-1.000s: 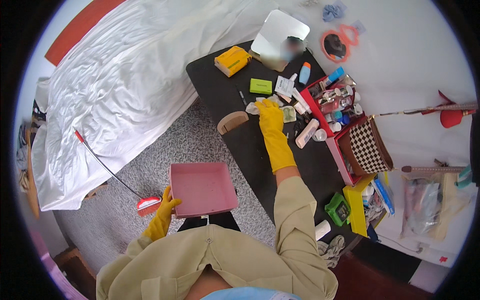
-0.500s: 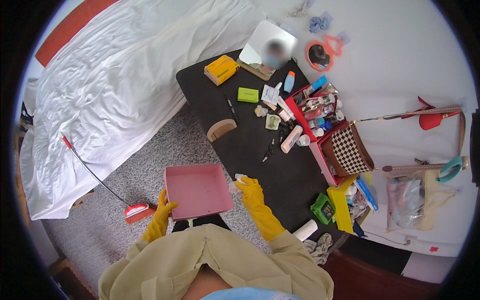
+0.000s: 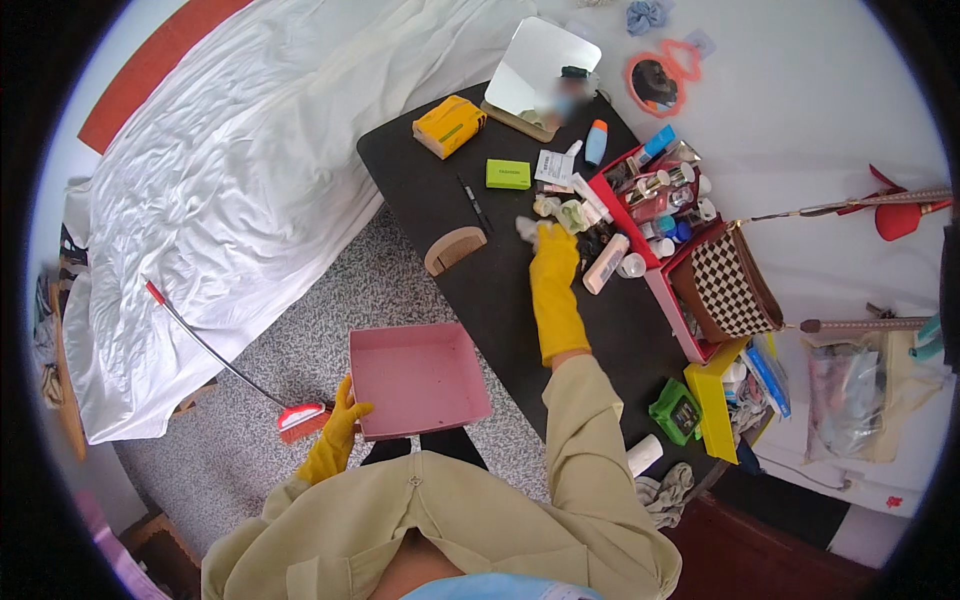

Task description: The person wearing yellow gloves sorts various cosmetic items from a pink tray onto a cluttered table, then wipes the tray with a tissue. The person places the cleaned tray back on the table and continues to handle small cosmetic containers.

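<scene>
My left hand (image 3: 340,432), in a yellow rubber glove, grips the lower left corner of an open pink box (image 3: 420,385). A few dark specks lie on the box's floor. My right hand (image 3: 554,285), gloved the same way, is stretched over the black table (image 3: 480,290) with a crumpled white wipe (image 3: 526,229) at its fingertips. Just beyond those fingers are a crumpled pale-green wrapper (image 3: 571,215) and a small cream-coloured lump (image 3: 546,204). Beside the glove lie a pink bottle (image 3: 606,264) and small dark items partly hidden by it.
A wooden comb (image 3: 455,250), black pen (image 3: 474,203), green box (image 3: 508,174), yellow pack (image 3: 449,127) and mirror (image 3: 543,68) occupy the table. Cosmetics fill a red organizer (image 3: 628,236); a checkered bag (image 3: 722,288) stands beside it. A broom (image 3: 300,415) rests on the floor.
My right hand has moved from the table's near edge beside the pink box to the wrappers farther up, carrying the white wipe. My left hand still holds the box.
</scene>
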### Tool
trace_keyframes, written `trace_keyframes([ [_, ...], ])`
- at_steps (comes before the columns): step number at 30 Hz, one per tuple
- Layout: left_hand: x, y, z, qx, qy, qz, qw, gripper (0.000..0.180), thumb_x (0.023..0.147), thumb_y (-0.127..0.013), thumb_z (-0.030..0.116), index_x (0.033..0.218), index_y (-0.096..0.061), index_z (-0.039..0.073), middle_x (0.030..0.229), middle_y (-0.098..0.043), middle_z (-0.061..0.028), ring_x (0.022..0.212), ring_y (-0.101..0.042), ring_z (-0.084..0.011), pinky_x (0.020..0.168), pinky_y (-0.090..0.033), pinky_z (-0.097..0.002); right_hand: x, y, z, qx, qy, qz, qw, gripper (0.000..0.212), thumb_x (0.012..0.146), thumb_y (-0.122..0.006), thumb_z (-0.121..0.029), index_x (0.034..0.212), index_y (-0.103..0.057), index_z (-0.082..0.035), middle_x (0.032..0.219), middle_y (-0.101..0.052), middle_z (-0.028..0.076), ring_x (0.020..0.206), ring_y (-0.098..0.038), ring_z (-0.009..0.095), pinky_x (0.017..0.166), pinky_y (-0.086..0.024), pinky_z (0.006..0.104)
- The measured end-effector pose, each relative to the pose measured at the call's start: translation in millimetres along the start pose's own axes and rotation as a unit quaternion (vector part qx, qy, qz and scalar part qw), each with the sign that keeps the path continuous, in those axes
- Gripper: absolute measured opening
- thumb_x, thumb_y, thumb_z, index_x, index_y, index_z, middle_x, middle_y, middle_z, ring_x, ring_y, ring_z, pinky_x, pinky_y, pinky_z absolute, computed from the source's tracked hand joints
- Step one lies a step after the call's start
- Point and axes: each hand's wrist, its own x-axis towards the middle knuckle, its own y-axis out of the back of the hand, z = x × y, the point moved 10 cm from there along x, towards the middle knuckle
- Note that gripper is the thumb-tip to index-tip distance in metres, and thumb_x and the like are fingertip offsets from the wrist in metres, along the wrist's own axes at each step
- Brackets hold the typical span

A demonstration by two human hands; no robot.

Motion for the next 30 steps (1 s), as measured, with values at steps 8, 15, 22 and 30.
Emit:
trace_keyframes([
  [8,-12.2,-6.7,-2.2,-0.012,0.010,0.011,1.000,0.093,0.074,-0.064,0.012,0.149,-0.010,0.020,0.138,-0.041,-0.0058,0.120,-0.046,-0.0225,0.086,-0.048,-0.0419,-48.9,32.3,-68.4,0.072,0.109,-0.074,0.989,0.022,0.081,-0.057,-0.017,0.102,-0.063,-0.014,0.101,-0.057,0.007,0.091,-0.054,0.033,0.070,-0.046,0.0461],
  [15,1.3,2.7,10.3,0.016,-0.035,0.000,0.999,0.091,0.074,-0.063,0.011,0.149,-0.011,0.020,0.139,-0.041,-0.0056,0.119,-0.047,-0.0233,0.085,-0.049,-0.0388,86.8,-47.1,-61.5,-0.037,0.030,-0.146,0.988,0.021,0.084,-0.055,-0.016,0.102,-0.064,-0.012,0.105,-0.058,0.010,0.098,-0.055,0.033,0.077,-0.047,0.0436],
  [22,-11.7,11.3,-1.1,0.011,-0.001,0.053,0.999,0.090,0.074,-0.062,0.011,0.148,-0.012,0.020,0.138,-0.043,-0.0057,0.118,-0.048,-0.0228,0.081,-0.049,-0.0411,-15.5,-11.4,-67.3,-0.087,0.130,-0.118,0.981,0.036,0.082,-0.054,-0.016,0.118,-0.055,-0.013,0.113,-0.052,0.009,0.093,-0.055,0.031,0.073,-0.048,0.0416],
  [30,5.0,0.9,-8.8,0.000,0.000,0.016,1.000,0.092,0.074,-0.065,0.015,0.148,-0.011,0.020,0.138,-0.041,-0.0077,0.117,-0.048,-0.0241,0.082,-0.049,-0.0422,-26.8,15.6,-42.9,0.056,0.053,-0.154,0.985,0.027,0.085,-0.051,-0.018,0.112,-0.057,-0.017,0.106,-0.055,0.012,0.096,-0.055,0.036,0.076,-0.048,0.0459],
])
